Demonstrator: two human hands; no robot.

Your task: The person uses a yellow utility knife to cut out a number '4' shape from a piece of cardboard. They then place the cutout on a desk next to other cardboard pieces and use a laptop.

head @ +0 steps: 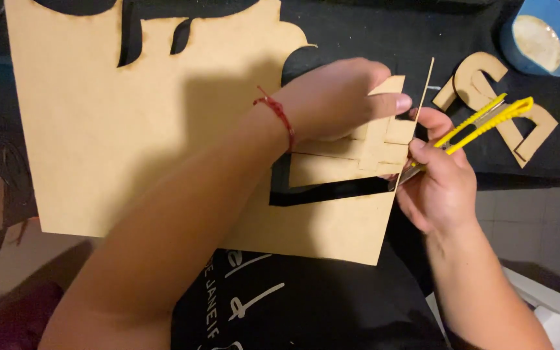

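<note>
A large tan fibreboard sheet [131, 129] with cut-out shapes lies across a black cloth. My left hand [338, 97], a red string around its wrist, presses down on a partly cut piece [332, 165] near the sheet's right edge. My right hand [439, 185] grips a yellow utility knife [481, 123] at that edge, its blade end tucked against the board below my thumb. A dark slot runs under the cut piece.
Cut-out tan letter shapes [487, 87] lie on the black cloth [371, 26] at the upper right. A blue bowl [542, 39] with pale contents sits in the top right corner. Tiled floor [533, 220] shows below right. A black printed shirt fills the bottom centre.
</note>
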